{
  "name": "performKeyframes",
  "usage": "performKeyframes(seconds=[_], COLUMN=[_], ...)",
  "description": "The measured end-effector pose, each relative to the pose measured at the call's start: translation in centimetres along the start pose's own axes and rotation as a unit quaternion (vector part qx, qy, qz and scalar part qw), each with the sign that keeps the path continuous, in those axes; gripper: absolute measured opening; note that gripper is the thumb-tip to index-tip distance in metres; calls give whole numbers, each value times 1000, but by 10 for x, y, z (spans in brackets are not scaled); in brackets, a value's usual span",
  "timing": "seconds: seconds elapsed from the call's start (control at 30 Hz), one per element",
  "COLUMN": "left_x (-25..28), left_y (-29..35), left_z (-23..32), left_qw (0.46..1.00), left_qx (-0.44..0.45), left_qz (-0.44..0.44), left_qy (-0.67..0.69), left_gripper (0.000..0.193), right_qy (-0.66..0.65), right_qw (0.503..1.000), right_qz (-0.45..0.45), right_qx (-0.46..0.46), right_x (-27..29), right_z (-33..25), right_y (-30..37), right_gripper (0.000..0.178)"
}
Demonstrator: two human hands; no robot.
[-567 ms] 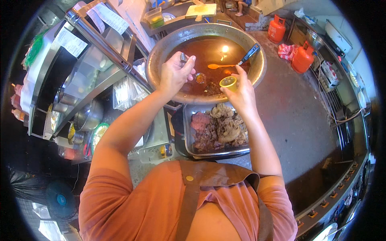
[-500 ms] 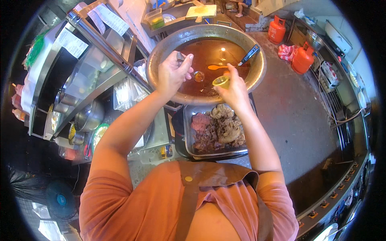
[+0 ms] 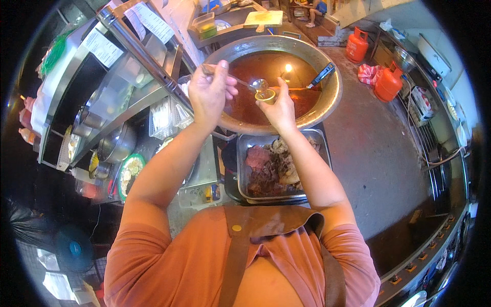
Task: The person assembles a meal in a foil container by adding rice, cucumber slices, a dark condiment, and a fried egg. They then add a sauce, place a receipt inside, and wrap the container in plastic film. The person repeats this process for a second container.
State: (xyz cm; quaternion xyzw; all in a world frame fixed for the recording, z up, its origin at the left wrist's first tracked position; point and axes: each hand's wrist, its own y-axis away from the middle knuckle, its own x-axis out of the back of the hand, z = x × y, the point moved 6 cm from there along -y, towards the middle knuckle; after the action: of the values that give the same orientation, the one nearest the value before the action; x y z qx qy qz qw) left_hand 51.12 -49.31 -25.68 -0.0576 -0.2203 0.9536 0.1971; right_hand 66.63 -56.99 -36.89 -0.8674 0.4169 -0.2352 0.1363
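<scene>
In front of me is a wide metal pot (image 3: 331,100) of reddish-brown broth (image 3: 281,59). My left hand (image 3: 208,94) grips the thin handle of a metal spoon (image 3: 260,85) over its left side. The spoon's bowl hangs right at the rim of a small yellowish cup (image 3: 265,96), which the fingers of my right hand (image 3: 280,108) hold above the broth. Whether liquid is running between them, I cannot make out. A dark-handled utensil (image 3: 321,75) leans on the pot's right rim. Nearer me, a metal tray (image 3: 327,163) carries chunks of cooked meat (image 3: 263,176), partly covered by my right forearm.
A metal shelf rack (image 3: 138,46) with paper slips stands close on the left, above a green-rimmed plate (image 3: 131,174). Orange gas cylinders (image 3: 388,82) stand on the right floor. Beyond the pot lies a yellow cutting board (image 3: 263,19). A counter with burner knobs (image 3: 410,267) curves along the lower right.
The spoon's bowl has come up from the broth to the cup. My right hand has shifted left with the cup, bringing the two together. The view has tilted slightly.
</scene>
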Motion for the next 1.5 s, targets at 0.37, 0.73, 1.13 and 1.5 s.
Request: performKeyframes(seconds=[0.37, 0.73, 1.13, 1.5], left_x=[22, 101, 495, 654], left_y=[4, 61, 91, 72], left_z=[-112, -8, -71, -212], left_qw=[990, 954, 865, 860], left_qx=[109, -41, 87, 68], left_qz=[-60, -227, -83, 117], left_qy=[-66, -192, -487, -492], left_gripper=[22, 50, 54, 48], right_qy=[-78, 45, -61, -27], right_qw=[990, 987, 931, 954], right_qz=[41, 20, -276, -249], right_qx=[106, 153, 230, 167], right_x=[17, -32, -332, -309], right_z=[-26, -146, -241, -249], right_y=[54, 120, 244, 238], right_gripper=[89, 85, 92, 74])
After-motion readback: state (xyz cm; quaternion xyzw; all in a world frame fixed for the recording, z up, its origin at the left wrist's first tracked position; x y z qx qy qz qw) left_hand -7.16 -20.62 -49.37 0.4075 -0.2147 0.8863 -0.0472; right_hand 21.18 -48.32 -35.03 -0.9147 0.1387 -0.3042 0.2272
